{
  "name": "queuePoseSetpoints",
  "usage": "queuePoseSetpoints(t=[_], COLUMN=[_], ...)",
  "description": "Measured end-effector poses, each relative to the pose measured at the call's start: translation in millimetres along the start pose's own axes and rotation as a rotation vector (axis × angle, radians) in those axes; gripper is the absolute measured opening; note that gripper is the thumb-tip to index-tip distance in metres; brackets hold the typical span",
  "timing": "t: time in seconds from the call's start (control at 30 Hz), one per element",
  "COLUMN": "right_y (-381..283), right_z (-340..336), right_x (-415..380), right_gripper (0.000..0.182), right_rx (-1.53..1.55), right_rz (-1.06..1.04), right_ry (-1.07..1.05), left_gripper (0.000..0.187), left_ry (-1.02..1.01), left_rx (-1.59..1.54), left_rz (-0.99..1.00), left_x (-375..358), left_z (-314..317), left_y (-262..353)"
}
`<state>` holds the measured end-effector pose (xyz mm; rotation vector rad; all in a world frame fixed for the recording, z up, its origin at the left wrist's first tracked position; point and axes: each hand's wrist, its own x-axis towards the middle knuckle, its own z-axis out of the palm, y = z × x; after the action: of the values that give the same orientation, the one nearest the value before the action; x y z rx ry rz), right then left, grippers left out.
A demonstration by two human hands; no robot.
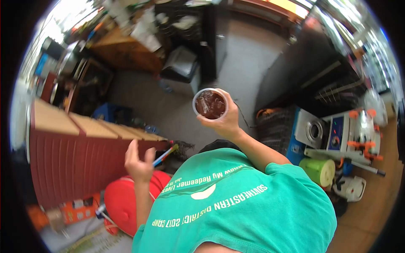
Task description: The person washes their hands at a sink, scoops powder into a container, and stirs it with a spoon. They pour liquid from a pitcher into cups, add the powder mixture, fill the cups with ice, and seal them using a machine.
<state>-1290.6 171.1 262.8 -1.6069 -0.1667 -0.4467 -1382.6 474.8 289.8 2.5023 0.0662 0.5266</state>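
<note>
My right hand point(230, 120) is wrapped round a clear plastic cup point(195, 104) held out in front of me, upright. A dark brown drink point(217, 104) with what looks like ice fills much of it. My left hand point(139, 163) is raised on the left with fingers stretched and thumb apart, and nothing is in it. Beside and below that hand lies a large red rounded thing point(122, 198), whose kind I cannot make out. A dark red ribbed counter front point(80, 164) stands to the left of the left hand, with a light brown top point(55, 118).
A grey bin-like container point(181, 63) stands ahead on the grey floor point(242, 59). To the right are a tall dark cabinet point(303, 71), a white-and-blue machine point(337, 133), a green cylindrical container point(318, 172) and a white jug point(351, 188). A wooden table point(124, 48) is at the far left.
</note>
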Motion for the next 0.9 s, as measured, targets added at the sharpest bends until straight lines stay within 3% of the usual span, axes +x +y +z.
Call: queuePoseSetpoints(t=[0.07, 0.13, 0.2, 0.27, 0.33, 0.47, 0.53, 0.63, 0.7, 0.83, 0.9], right_y=[-2.5, 5.0, 16.3, 29.8, 35.9, 52.1, 58.5, 40.9, 45.5, 102.9, 130.4], right_z=[-36.7, -85.7, -132.9, -179.9, -228.8, -305.1, -330.5, -356.7, -366.6, -350.9, -335.5], right_x=[2.0, 3.4, -0.6, -8.4, -19.0, -47.1, -58.2, -84.2, -114.6, -177.6, -196.5], right_gripper=[0.076, 0.077, 0.080, 0.076, 0.074, 0.074, 0.079, 0.093, 0.104, 0.105, 0.101], right_rx=[-0.110, -0.164, -0.189, -0.308, -0.369, -0.429, -0.225, -0.397, -0.619, -0.614, -0.597], right_rz=[-0.056, -0.061, -0.046, -0.171, -0.110, -0.017, 0.032, 0.063, 0.304, 0.439, 0.694], right_ry=[0.110, 0.177, 0.276, 0.379, 0.484, 0.665, 0.744, 0.893, 1.007, 1.316, 1.465], left_gripper=[0.082, 0.094, 0.102, 0.102, 0.102, 0.093, 0.088, 0.086, 0.078, 0.076, 0.076], left_ry=[-0.192, -0.300, -0.392, -0.488, -0.715, -0.856, -0.935, -1.033, -1.037, -1.071, -1.055], left_rx=[-0.023, -0.118, -0.184, -0.238, -0.200, -0.228, -0.282, -0.345, -0.460, -0.555, -0.625], left_rz=[0.385, 0.614, 0.769, 0.855, 0.885, 1.116, 1.209, 1.303, 1.398, 1.569, 1.644], left_x=[44.4, 64.8, 71.7, 72.2, 64.9, 42.0, 28.3, 9.5, -1.8, -19.1, -26.7], left_z=[45.5, 98.4, 149.7, 193.0, 232.2, 296.6, 322.8, 355.1, 374.2, 402.5, 415.6], left_y=[97.9, 189.5, 259.2, 313.6, 360.6, 439.2, 470.8, 509.4, 531.0, 565.8, 575.1])
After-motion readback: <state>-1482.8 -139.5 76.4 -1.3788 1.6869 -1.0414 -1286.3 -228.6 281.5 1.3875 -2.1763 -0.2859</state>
